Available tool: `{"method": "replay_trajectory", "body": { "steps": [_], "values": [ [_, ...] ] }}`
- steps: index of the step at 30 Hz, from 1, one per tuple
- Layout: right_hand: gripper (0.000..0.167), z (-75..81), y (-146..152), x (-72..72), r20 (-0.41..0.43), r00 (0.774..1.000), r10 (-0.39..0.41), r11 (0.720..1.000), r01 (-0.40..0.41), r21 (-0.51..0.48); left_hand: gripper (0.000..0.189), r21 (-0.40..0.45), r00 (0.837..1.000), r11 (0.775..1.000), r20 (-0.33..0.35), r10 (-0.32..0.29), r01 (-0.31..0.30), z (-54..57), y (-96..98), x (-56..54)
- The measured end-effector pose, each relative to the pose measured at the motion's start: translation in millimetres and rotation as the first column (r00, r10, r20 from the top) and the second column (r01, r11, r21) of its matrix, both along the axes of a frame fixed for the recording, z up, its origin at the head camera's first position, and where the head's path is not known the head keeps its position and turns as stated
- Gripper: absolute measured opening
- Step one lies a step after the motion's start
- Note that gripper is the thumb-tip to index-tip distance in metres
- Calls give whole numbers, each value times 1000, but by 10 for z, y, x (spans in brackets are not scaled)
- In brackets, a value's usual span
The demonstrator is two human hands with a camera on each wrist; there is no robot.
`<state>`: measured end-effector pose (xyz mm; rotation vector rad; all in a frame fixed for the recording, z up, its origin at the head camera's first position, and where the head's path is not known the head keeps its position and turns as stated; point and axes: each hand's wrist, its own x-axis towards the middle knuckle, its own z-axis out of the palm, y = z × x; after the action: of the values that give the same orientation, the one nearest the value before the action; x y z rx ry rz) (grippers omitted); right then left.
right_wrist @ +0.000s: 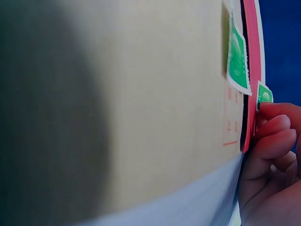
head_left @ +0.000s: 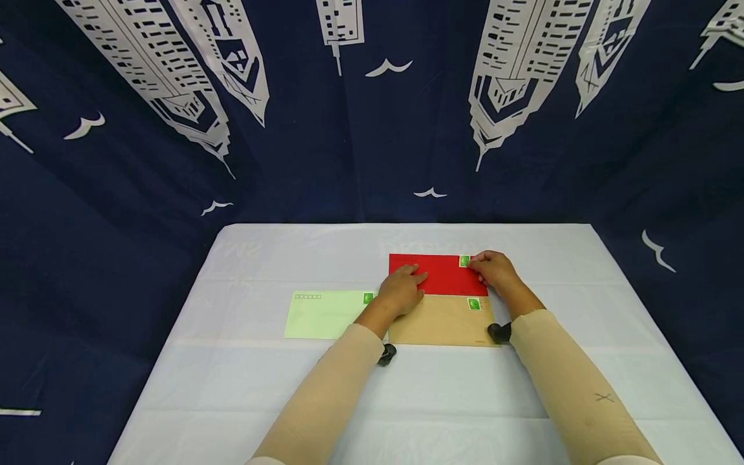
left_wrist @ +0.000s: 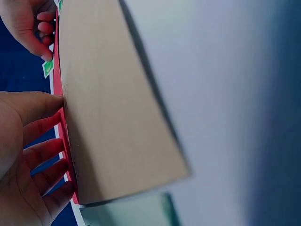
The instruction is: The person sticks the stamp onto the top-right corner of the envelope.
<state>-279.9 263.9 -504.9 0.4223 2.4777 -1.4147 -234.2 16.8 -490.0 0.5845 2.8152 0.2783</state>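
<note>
A red envelope (head_left: 447, 276) lies on the table, its lower edge meeting a tan envelope (head_left: 438, 326). My left hand (head_left: 401, 290) rests on the red envelope's left part, fingers spread. At that envelope's upper right corner, my right hand (head_left: 500, 272) pinches the edge of a small green stamp (head_left: 464, 261) with a white border. In the right wrist view, the pinched stamp (right_wrist: 265, 94) stands tilted, its lower edge hidden by the fingers. The tan envelope bears another green stamp (right_wrist: 238, 61), one edge curling up.
Left of the tan envelope lies a pale green envelope (head_left: 325, 316) with a green stamp (head_left: 369, 298) in its upper right corner. White cloth covers the table (head_left: 244, 387). A dark blue curtain (head_left: 372, 142) with white building prints hangs behind it.
</note>
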Motion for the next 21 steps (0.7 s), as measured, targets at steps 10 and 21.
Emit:
{"method": "replay_trajectory", "body": {
  "steps": [10,21],
  "values": [
    [19,-10,-12,20,-39,999,17,1000,-16,8,52,-9,1000,1000,-16,-5,4,-22,-1,-6],
    [18,7,-10,31,-55,998,24,1000,-24,-7,49,-16,1000,1000,-18,-14,14,-25,5,-5]
  ]
}}
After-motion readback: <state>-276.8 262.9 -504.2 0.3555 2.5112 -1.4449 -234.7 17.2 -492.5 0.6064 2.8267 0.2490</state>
